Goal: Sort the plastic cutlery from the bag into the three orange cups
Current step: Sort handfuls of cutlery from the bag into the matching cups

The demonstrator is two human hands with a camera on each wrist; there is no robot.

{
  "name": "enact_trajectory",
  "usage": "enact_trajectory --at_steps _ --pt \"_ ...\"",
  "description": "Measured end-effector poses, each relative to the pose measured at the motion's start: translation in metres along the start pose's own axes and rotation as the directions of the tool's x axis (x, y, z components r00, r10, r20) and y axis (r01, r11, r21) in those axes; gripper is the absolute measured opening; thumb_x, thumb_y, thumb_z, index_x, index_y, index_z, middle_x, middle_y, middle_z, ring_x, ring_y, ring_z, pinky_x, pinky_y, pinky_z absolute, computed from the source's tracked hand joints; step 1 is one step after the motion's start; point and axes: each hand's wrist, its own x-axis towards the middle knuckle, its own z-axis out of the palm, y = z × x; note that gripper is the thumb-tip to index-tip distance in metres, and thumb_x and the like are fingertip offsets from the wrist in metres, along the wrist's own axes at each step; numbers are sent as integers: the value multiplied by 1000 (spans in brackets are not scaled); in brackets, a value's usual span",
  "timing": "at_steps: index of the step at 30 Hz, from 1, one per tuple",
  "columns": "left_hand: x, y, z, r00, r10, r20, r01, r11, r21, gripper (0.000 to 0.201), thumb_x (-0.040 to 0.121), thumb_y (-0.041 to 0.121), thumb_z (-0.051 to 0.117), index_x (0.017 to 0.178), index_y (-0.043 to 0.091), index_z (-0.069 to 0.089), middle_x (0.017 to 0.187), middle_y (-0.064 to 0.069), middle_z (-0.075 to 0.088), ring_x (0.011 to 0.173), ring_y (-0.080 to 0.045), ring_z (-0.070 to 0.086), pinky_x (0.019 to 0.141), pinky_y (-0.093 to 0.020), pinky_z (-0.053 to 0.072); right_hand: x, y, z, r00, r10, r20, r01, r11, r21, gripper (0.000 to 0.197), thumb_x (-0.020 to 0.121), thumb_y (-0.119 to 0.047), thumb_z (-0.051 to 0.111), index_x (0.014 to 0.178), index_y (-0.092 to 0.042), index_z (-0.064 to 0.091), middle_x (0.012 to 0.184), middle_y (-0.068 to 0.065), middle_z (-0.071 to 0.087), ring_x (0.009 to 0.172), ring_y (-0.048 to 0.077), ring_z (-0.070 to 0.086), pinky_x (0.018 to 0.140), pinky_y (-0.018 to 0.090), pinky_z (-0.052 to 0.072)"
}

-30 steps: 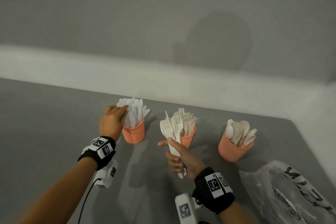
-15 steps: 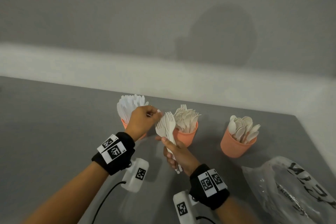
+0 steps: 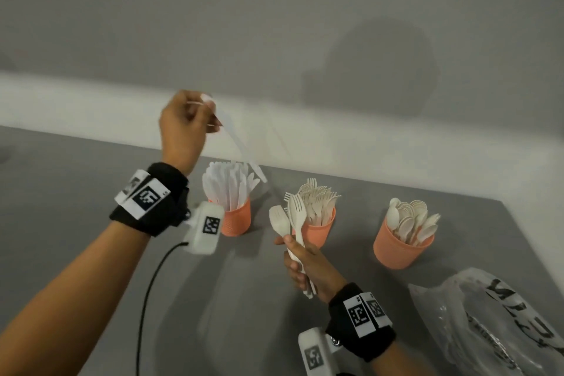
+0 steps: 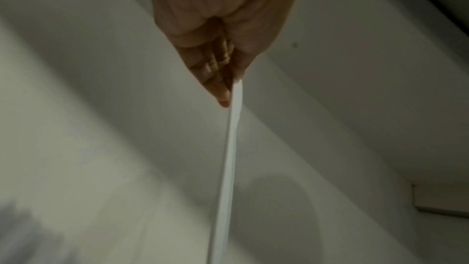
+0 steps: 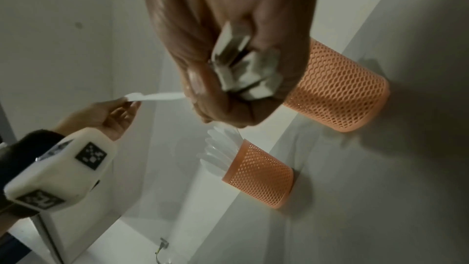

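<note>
A grey table (image 3: 76, 207) is filling the near part of the scene, its matte top running out to a far edge that is slanting down toward the right. Behind it a pale ledge (image 3: 366, 143) is stretching from left to right along the foot of a plain grey wall (image 3: 274, 24). Soft light is falling from the near side, throwing a rounded shadow (image 3: 370, 69) onto the wall on the right and dim shadows onto the tabletop.

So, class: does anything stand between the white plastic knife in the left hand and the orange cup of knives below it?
Nothing visible does. The left hand pinches the white plastic knife above the orange mesh cup of knives, with only open air between. The cup is crowded with knives already.
</note>
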Motion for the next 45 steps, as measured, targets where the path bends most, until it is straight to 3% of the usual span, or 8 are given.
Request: enact_trajectory --at_steps 4,9,13,16,28,34,40,45 --pt "2 -10 -35 982 187 -25 -179 966 184 28 90 7 54 84 35 50 77 5 62 61 2 64 61 -15 54 3 0 -4 999 6 -41 -3 998 64 31 97 -37 40 111 -14 53 49 -8 34 36 3 27 35 16 25" --pt "-19 -66 -46 996 92 -15 -84 955 283 31 91 7 53 84 38 48 76 6 61 56 4 61 63 -22 53 5 1 -1 999 28 -46 -24 996 89 29 96 -39 40 107 -17 56 48 -8 32 35 3 25 34 15 23" --pt "-30 -89 -27 996 86 7 -83 942 324 9 92 8 52 99 13 54 80 -7 65 58 2 61 63 -15 49 3 1 -2 998 36 -45 -31 994 108 34 96 -42 39 108 -15 56 47 -7 33 34 3 25 33 15 23" --pt "-38 -99 -13 991 117 62 -132 910 392 18 92 7 52 109 1 51 87 -17 69 68 -23 65 69 -29 51 1 1 -8 997 37 -68 -28 992 121 39 94 -46 38 109 -14 56 48 -6 33 34 3 24 33 16 22" --pt "-63 -140 -8 949 171 265 -315 501 806 31 86 29 48 104 11 67 127 -16 58 118 -39 47 97 -44 27 -1 -4 -14 994 38 -104 -25 991 129 41 94 -49 36 107 -16 56 48 -6 36 32 3 26 32 14 25" --pt "-105 -70 28 969 -88 229 3 937 349 30 88 36 49 96 13 67 88 -3 68 77 -19 60 70 -29 45 2 -6 -8 990 -24 -141 47 986 161 36 96 -42 37 107 -14 56 48 -4 41 31 5 32 34 15 27" --pt "-154 -62 75 825 -413 386 332 907 260 24 86 32 63 85 8 64 76 -11 68 70 -23 64 69 -37 52 -1 -7 1 950 -189 -248 158 978 -139 34 98 -35 39 108 -5 50 56 4 52 32 10 42 32 18 33" --pt "-163 -52 93 742 -499 448 501 857 126 22 95 21 49 75 11 51 59 -6 54 43 -12 47 41 -23 38 -3 3 -5 908 -260 -329 150 934 -323 23 100 -28 35 105 -15 54 64 2 61 36 7 48 35 21 37"
